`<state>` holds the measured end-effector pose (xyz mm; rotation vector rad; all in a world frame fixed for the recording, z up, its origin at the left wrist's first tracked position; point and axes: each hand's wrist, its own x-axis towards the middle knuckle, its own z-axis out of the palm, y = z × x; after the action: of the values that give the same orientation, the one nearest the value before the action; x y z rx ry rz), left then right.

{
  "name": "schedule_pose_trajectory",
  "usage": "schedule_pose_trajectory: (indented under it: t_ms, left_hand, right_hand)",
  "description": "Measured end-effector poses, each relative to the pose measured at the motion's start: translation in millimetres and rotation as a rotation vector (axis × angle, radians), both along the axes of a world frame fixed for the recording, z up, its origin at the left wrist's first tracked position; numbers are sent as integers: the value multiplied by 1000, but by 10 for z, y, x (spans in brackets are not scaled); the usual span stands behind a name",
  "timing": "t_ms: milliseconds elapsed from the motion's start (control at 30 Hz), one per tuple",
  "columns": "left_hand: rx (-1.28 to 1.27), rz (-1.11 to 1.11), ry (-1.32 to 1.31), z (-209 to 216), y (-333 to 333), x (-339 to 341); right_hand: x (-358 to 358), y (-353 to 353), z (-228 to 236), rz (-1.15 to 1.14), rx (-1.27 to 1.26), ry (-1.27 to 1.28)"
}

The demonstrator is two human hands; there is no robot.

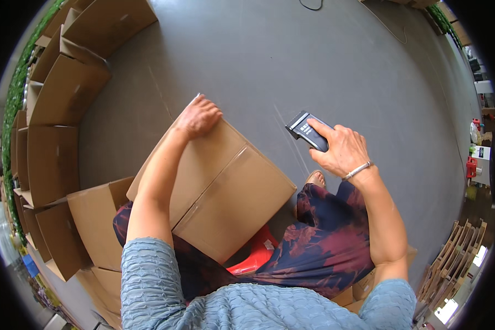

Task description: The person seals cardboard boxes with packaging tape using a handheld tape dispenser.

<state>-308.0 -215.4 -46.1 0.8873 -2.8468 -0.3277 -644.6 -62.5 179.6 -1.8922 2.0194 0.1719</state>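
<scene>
A closed brown cardboard box (pixel 220 181) lies tilted over my left thigh, its flap seam running across the upper face. At its far left corner, my left hand (pixel 201 117) grips the edge with curled fingers. Out to the right, above the floor and apart from the box, my right hand (pixel 338 147) is closed around a black hand tool with a toothed edge (pixel 314 137). The tool's toothed end points away to the far left, and my index finger lies along its top. I cannot tell its exact kind.
Open cardboard boxes (pixel 66 91) stand in a curved row along the left. More cartons (pixel 93 220) are close by my left side. A red plastic object (pixel 256 250) shows between my legs. Stacked wooden pallets (pixel 451 264) stand at the right. The grey floor (pixel 247 60) stretches ahead.
</scene>
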Motion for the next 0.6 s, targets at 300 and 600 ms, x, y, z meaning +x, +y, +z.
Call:
schedule_pose_trajectory:
  t_ms: [300, 600]
  left_hand:
    - [601, 761, -22, -6, -344, 13]
    - [63, 896, -15, -318, 144, 46]
  right_hand:
    - [121, -173, -24, 20, 92, -43]
    - [174, -221, 24, 58, 55, -55]
